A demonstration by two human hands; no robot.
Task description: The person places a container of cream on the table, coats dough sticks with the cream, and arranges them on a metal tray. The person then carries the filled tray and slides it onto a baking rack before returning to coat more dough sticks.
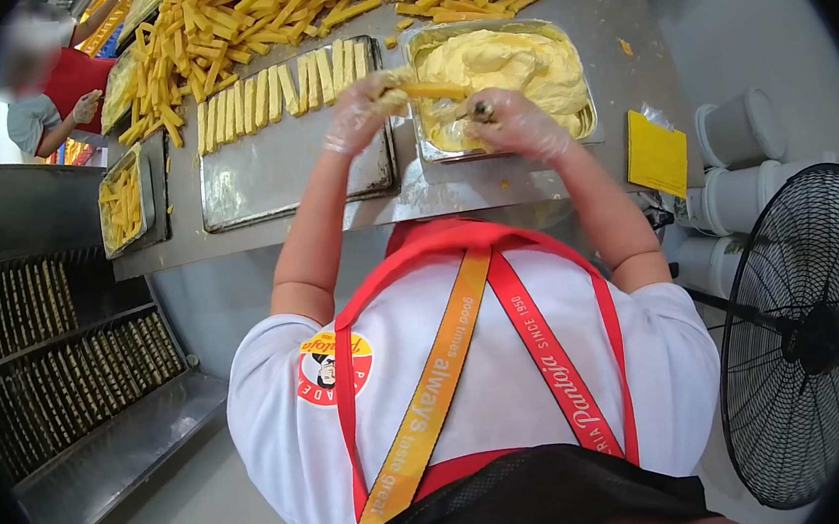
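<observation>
My left hand (363, 112), in a clear glove smeared with cream, is closed on one end of a yellow stick (434, 90) at the left rim of the cream tray. The stick points right over the pale yellow cream (521, 58) in the metal tray (592, 119). My right hand (512, 122), also gloved, is closed over the tray's front part, around a dark-ended tool (483, 111) that is mostly hidden. Left of my left hand lies a flat baking tray (278, 180), with a row of coated sticks (256, 102) along its far half.
A big heap of yellow sticks (248, 17) covers the back of the table (607, 6). A small tray of sticks (123, 208) stands at the left. Another person (56, 94) works at the far left. A yellow cloth (657, 153) lies right; a fan (814, 327) stands nearby.
</observation>
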